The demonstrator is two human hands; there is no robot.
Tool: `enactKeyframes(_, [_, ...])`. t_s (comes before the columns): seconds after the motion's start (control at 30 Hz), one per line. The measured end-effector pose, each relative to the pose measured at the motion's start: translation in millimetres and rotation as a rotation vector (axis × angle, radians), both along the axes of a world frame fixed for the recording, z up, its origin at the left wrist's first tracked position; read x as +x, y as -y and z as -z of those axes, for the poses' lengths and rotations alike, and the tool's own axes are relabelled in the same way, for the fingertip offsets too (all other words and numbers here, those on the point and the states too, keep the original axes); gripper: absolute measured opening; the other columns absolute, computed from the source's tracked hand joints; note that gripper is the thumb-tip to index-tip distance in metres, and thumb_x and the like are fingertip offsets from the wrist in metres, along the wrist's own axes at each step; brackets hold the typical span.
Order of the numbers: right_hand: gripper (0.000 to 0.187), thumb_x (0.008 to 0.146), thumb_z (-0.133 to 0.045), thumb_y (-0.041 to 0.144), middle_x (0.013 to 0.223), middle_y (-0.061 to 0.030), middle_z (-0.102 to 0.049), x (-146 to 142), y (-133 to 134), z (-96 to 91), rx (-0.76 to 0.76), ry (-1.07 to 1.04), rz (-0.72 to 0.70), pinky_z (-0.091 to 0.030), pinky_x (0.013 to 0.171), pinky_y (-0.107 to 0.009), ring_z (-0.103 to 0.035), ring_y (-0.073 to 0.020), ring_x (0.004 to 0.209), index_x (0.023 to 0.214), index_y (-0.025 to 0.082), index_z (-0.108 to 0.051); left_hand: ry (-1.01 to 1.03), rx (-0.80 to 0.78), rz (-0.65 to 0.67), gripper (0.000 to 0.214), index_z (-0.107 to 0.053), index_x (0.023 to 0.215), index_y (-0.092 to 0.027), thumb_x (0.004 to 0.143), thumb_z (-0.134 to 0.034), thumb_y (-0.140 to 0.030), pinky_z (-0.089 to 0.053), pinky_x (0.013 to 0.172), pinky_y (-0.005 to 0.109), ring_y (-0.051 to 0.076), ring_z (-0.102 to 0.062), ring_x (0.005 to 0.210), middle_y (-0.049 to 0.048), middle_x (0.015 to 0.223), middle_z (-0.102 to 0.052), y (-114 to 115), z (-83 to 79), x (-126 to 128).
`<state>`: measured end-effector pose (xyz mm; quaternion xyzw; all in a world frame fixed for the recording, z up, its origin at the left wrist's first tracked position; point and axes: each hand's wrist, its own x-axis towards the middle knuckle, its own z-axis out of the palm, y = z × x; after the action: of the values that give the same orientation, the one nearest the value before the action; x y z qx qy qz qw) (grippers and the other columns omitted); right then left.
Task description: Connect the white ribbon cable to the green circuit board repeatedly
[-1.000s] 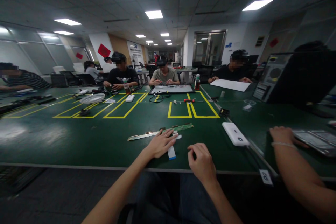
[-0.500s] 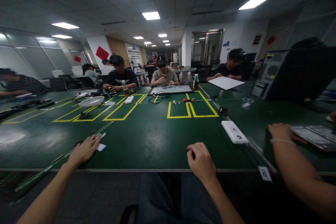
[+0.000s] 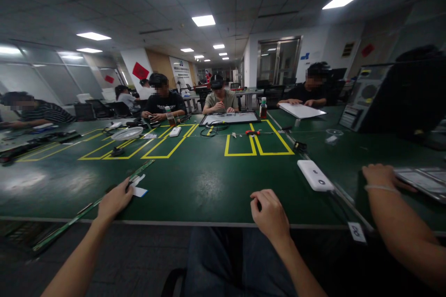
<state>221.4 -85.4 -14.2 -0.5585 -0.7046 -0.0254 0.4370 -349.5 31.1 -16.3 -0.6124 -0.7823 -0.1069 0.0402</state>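
My left hand (image 3: 114, 200) is closed around the middle of a long, narrow green circuit board strip (image 3: 143, 167). One end of the strip lies on the table, while the other sticks out past the front edge. White flat ribbon cables, one with a blue-edged end (image 3: 140, 192), come off the strip beside my fingertips. My palm hides the gripped part. My right hand (image 3: 268, 213) rests on the green table (image 3: 205, 185) near its front edge, fingers loosely curled, with nothing visible in it.
A white power bank-like box (image 3: 315, 176) with a cable lies right of my right hand. Beyond it is a co-worker's arm (image 3: 393, 209) by a metal-framed part. Farther off are a red-handled screwdriver (image 3: 252, 132), a clear round lid (image 3: 127, 133), a computer case (image 3: 365, 97) and several seated people.
My left hand's fingers have gone from lying spread over the strip to curling around it, and the ribbon cables show more. My right hand stays put. The view has shifted slightly.
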Motion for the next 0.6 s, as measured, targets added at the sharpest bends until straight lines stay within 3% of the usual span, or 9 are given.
enactKeyframes(0.1, [0.024, 0.092, -0.049, 0.010, 0.090, -0.0064, -0.070, 0, 1, -0.5, 0.008, -0.006, 0.003, -0.051, 0.088, -0.036, -0.063, -0.0236, 0.095, 0.089, 0.023, -0.070, -0.011, -0.044, 0.030, 0.071, -0.045, 0.154, 0.000, 0.098, -0.030, -0.041, -0.045, 0.112, 0.048, 0.038, -0.052, 0.142, 0.0259, 0.154, -0.051, -4, -0.8, 1])
enactKeyframes(0.23, [0.024, 0.092, -0.049, 0.010, 0.090, -0.0063, -0.071, 0, 1, -2.0, 0.007, -0.003, 0.008, -0.050, 0.086, -0.035, -0.064, -0.0231, 0.093, 0.090, 0.023, -0.070, -0.057, -0.028, 0.045, 0.068, -0.051, 0.150, -0.004, 0.097, -0.032, -0.040, -0.039, 0.115, 0.057, 0.041, -0.040, 0.149, 0.0231, 0.155, -0.051, -2, -5.2, 11])
enactKeyframes(0.4, [0.024, 0.091, -0.051, 0.010, 0.090, -0.0050, -0.072, -1, 3, -2.2, -0.008, 0.013, 0.019, -0.049, 0.086, -0.034, -0.065, -0.0221, 0.091, 0.090, 0.023, -0.071, -0.062, 0.072, 0.078, 0.061, -0.056, 0.149, -0.020, 0.100, -0.028, -0.043, -0.054, 0.096, 0.043, 0.035, -0.065, 0.123, 0.0083, 0.137, -0.069, 19, -10.1, 32])
enactKeyframes(0.47, [0.023, 0.091, -0.051, 0.010, 0.090, -0.0048, -0.072, -1, 4, -1.4, -0.015, 0.019, 0.020, -0.049, 0.086, -0.034, -0.065, -0.0222, 0.092, 0.090, 0.022, -0.070, -0.071, 0.090, 0.121, 0.061, -0.061, 0.145, -0.021, 0.101, -0.027, -0.043, -0.055, 0.091, 0.041, 0.035, -0.070, 0.115, 0.0092, 0.135, -0.070, 27, -9.0, 44])
enactKeyframes(0.6, [0.024, 0.092, -0.050, 0.010, 0.091, -0.0050, -0.072, 0, 4, -0.5, -0.017, 0.020, 0.015, -0.049, 0.087, -0.034, -0.065, -0.0221, 0.092, 0.090, 0.022, -0.070, -0.027, 0.091, 0.193, 0.059, -0.064, 0.142, -0.017, 0.101, -0.032, -0.047, -0.054, 0.097, 0.040, 0.033, -0.068, 0.122, 0.0124, 0.139, -0.068, 33, -3.8, 83])
